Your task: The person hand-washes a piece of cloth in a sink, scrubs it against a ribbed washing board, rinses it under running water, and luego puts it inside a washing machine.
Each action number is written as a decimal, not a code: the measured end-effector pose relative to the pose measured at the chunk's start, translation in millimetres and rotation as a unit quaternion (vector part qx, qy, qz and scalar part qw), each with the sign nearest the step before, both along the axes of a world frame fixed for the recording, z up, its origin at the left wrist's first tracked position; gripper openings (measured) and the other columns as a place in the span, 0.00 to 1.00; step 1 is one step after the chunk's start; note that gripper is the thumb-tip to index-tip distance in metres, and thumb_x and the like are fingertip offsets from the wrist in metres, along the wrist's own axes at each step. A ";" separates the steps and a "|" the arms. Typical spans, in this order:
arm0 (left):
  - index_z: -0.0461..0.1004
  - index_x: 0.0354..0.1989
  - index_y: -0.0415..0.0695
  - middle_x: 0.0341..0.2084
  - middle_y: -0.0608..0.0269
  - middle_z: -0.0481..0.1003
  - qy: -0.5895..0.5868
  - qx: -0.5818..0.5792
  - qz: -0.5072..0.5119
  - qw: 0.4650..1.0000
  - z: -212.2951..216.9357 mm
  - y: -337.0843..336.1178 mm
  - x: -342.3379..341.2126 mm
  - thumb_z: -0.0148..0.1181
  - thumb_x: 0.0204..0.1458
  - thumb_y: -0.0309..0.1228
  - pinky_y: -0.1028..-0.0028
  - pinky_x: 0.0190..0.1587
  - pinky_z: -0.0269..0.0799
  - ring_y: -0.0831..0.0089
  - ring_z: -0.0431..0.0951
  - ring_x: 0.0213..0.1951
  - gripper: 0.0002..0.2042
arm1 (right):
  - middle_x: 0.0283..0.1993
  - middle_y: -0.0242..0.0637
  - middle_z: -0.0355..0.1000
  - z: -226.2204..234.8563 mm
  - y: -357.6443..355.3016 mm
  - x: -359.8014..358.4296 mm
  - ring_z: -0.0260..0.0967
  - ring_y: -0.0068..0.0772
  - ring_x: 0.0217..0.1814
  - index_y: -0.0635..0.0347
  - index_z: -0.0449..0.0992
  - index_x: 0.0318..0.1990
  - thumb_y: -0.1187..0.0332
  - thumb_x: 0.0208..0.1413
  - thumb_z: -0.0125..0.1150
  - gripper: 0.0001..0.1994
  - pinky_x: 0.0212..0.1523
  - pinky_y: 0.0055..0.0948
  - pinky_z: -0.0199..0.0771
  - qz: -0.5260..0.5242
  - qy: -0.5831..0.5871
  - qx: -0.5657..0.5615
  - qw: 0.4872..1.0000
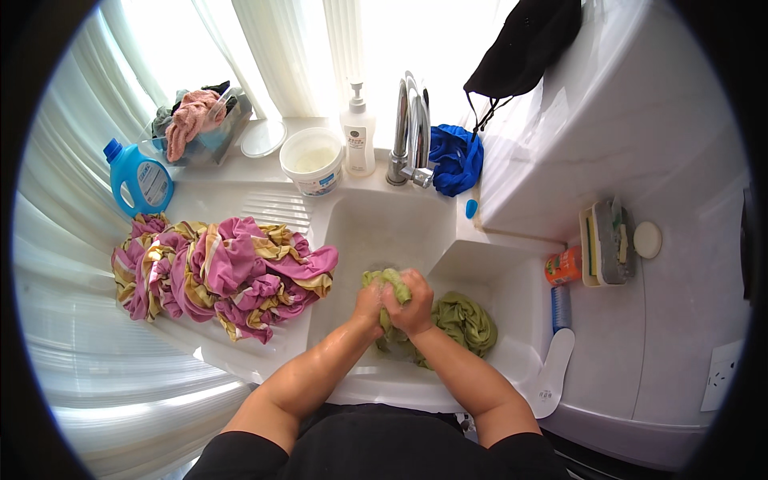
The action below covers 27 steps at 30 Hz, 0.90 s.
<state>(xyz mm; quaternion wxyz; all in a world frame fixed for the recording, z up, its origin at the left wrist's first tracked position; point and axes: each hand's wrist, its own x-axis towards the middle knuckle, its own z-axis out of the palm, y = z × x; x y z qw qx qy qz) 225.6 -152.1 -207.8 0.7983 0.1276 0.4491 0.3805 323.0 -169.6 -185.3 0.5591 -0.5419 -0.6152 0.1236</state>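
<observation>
**Operator:** Where was the work, and what state were the fingers in?

**Instructor:** Directions were taken from the hands, with 12 o'clock away from the wearer. The green cloth (464, 317) was in the sink (384, 218): one length was bunched between the hands, and a loose heap lay between 3 and 4 o'clock. The fingers of the left hand (370, 306) and the right hand (411, 300) were closed on the bunched length, side by side. The right forearm (464, 368) hid whether heap and length joined.

**Operator:** What made for sound technique?

**Instructor:** The step appeared to be squeezing or wringing. Best practice was a short section per grip, wrists turned in opposite directions, and the cloth kept low so that drips fell inside the basin.

**Operator:** Which edges needed care?

**Instructor:** The front rim ran at 6 o'clock, beneath the forearms. The tap (410, 132) stood at 12 o'clock. Pink-and-yellow fabric (232, 260) reached the basin's edge between 9 and 10 o'clock, limiting leftward elbow swing. A white shoehorn-shaped piece (554, 372) lay at 4 o'clock. The most room was toward 12 o'clock, short of the tap.
</observation>
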 end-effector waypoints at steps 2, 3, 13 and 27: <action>0.71 0.43 0.43 0.39 0.58 0.74 0.044 0.012 -0.004 0.999 -2.6 2.1 -0.9 0.50 0.56 0.45 0.66 0.42 0.74 0.63 0.76 0.41 0.18 | 0.27 0.44 0.69 -5.6 3.9 3.8 0.69 0.44 0.29 0.64 0.74 0.30 0.70 0.42 0.62 0.08 0.32 0.33 0.70 0.019 0.013 -0.056 0.998; 0.71 0.43 0.42 0.37 0.58 0.75 0.058 0.025 0.000 0.998 -16.6 5.5 -2.9 0.51 0.55 0.44 0.65 0.40 0.73 0.62 0.77 0.39 0.17 | 0.26 0.42 0.69 -9.5 6.0 5.7 0.69 0.42 0.28 0.64 0.74 0.30 0.70 0.43 0.62 0.08 0.31 0.32 0.70 0.038 0.032 -0.112 0.992; 0.44 0.69 0.61 0.69 0.53 0.31 0.701 0.360 -0.369 0.492 -28.5 54.2 -17.2 0.53 0.51 0.53 0.48 0.64 0.43 0.46 0.36 0.68 0.38 | 0.73 0.41 0.34 -77.1 44.6 37.2 0.32 0.53 0.74 0.39 0.47 0.69 0.55 0.53 0.58 0.37 0.68 0.54 0.39 0.072 -0.430 -0.306 0.846; 0.50 0.67 0.54 0.64 0.47 0.50 0.602 0.240 -0.441 0.620 -71.7 120.8 -6.7 0.57 0.48 0.40 0.56 0.63 0.51 0.49 0.54 0.63 0.36 | 0.66 0.43 0.54 -130.6 92.1 43.7 0.50 0.52 0.67 0.46 0.60 0.63 0.59 0.46 0.60 0.33 0.61 0.44 0.56 0.094 -0.354 -0.382 0.848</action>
